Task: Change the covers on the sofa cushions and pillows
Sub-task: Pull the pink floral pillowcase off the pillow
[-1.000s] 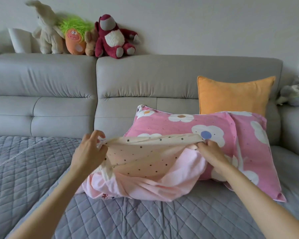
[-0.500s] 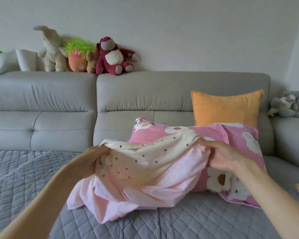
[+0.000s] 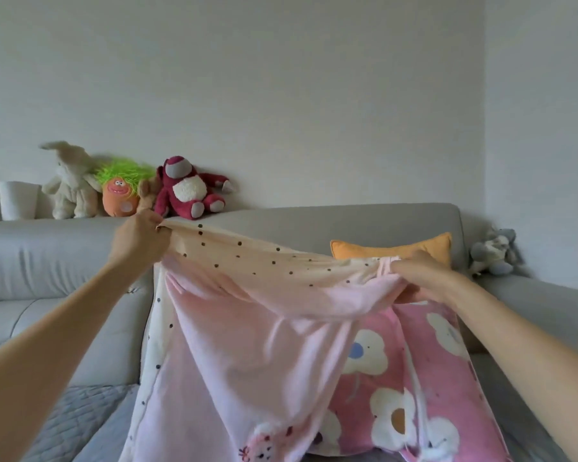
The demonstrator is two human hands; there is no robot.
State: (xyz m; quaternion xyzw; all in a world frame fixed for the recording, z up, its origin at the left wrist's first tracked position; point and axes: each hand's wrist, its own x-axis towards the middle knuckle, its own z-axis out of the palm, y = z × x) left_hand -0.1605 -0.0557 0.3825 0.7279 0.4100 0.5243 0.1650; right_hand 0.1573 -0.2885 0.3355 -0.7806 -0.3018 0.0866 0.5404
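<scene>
- The grey sofa (image 3: pixel 314 225) served as the reference: it ran along the wall, and every item below was located from it.
- The pale pink cover (image 3: pixel 247 328) hung in front of the sofa backrest, clear of the seat at its top edge and draping down toward the seat. Its upper band was cream with dark dots; the body was plain soft pink, with a small printed motif near the lower hem.
- The cover's long axis, by judgement, ran along the stretched top edge, parallel to the backrest, sloping down from the person's left to right.
- The pink flowered pillow (image 3: pixel 414 378) leaned against the backrest directly behind and below the cover, on the right-hand side. An orange cushion (image 3: pixel 391 248) stood behind it.
- The left hand (image 3: pixel 141 238) held one end of the top edge, level with the backrest top, fingers curled and clamped on the fabric.
- The right hand (image 3: pixel 424 278) gripped the opposite end lower down, fingers closed round bunched cloth, and was the nearer hand to the pillow.
- The pillow lay below and beyond both sets of fingers; the opening would likely need lowering over it.
- Plush toys (image 3: pixel 187 188) sat on top of the backrest.
</scene>
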